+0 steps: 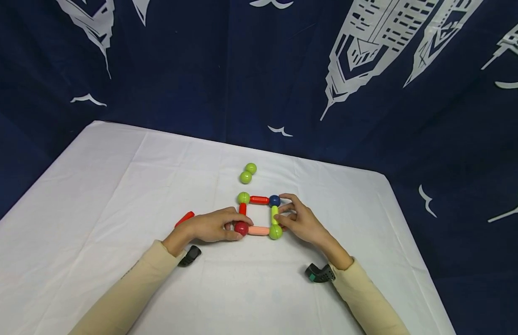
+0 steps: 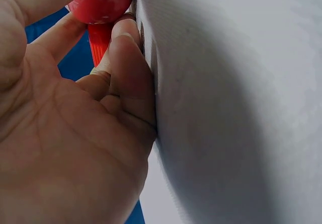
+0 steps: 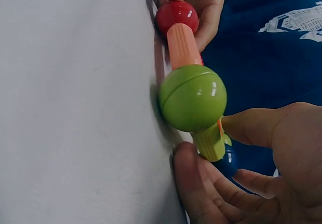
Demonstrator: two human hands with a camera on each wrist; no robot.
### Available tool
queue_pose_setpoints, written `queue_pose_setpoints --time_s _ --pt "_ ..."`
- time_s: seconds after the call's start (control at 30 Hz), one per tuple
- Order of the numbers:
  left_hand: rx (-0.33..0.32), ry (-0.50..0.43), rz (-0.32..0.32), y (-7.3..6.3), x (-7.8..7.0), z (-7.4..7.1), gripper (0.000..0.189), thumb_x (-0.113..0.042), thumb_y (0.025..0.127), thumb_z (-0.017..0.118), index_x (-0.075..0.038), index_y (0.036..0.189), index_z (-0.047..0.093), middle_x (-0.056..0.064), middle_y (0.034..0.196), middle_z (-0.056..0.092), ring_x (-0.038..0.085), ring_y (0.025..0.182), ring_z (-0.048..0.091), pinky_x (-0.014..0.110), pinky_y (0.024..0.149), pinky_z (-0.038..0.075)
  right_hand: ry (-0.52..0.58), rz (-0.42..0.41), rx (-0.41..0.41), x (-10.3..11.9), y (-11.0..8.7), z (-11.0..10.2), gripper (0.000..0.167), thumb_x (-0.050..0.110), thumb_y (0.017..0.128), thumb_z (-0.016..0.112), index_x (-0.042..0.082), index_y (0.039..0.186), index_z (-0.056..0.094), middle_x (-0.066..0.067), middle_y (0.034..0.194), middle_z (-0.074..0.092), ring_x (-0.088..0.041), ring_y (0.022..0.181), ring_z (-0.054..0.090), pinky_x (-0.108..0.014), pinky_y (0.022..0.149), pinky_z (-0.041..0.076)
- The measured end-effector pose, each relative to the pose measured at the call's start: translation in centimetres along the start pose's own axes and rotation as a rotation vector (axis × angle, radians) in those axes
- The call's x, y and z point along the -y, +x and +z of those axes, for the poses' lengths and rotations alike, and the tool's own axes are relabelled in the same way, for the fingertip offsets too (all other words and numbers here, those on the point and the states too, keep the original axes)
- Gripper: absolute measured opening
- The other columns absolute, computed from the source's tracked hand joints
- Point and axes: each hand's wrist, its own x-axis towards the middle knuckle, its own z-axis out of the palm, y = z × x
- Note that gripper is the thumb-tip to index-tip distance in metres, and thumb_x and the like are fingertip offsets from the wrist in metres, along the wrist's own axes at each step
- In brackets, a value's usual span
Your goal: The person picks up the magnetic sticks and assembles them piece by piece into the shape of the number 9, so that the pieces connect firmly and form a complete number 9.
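A square frame of rods and balls lies on the white cloth in the head view. My left hand [image 1: 214, 225] pinches the red ball [image 1: 241, 228] at its near left corner between thumb and fingers. On the right side, my right hand [image 1: 304, 223] holds the yellow-green rod [image 1: 274, 215], thumb against it, with a fingertip at the dark blue ball [image 1: 274, 200]. A salmon rod [image 1: 259, 231] joins the red ball to a green ball [image 3: 193, 98]. Red rods [image 1: 259, 200] form the far and left sides, meeting at another green ball [image 1: 244, 198].
Two loose green balls [image 1: 248, 173] sit together beyond the frame. A separate red rod [image 1: 185, 218] lies by the left wrist, partly hidden by it. The white-covered table [image 1: 116, 195] ends at a dark blue curtain [image 1: 179, 70] with printed white buildings and birds.
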Motion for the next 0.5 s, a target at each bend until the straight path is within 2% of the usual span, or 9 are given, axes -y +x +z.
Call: queue_pose_setpoints --time_s 0.23,0.37,0.5 --pt "-0.001 -0.003 -0.004 0.1 0.0 0.0 0.042 -0.024 0.096 0.068 -0.023 0.137 0.06 0.001 0.108 0.054 0.016 0.096 0.052 0.028 0.078 0.048 -0.057 -0.046 0.004 -0.6 -1.0 -1.0 0.053 0.01 0.097 0.064 0.006 0.144 0.042 -0.02 0.119 0.066 -0.022 0.086 0.072 -0.031 0.074 0.059" --pt "-0.001 -0.005 -0.002 0.0 -0.1 0.1 0.042 -0.024 0.096 0.068 -0.022 0.137 0.06 0.001 0.108 0.054 0.016 0.096 0.052 0.028 0.078 0.048 -0.066 -0.083 -0.015 -0.8 -1.9 -2.0 0.048 0.008 0.096 0.064 0.003 0.141 0.047 -0.021 0.12 0.065 -0.026 0.09 0.072 -0.032 0.075 0.059" --pt "0.0 -0.008 -0.002 0.0 -0.1 0.1 0.041 -0.024 0.096 0.068 -0.023 0.136 0.061 0.001 0.108 0.054 0.016 0.096 0.053 0.029 0.079 0.047 -0.082 -0.084 -0.05 -1.0 -2.9 -2.9 0.043 0.012 0.096 0.066 0.003 0.136 0.054 -0.019 0.118 0.066 -0.027 0.093 0.072 -0.032 0.074 0.06"
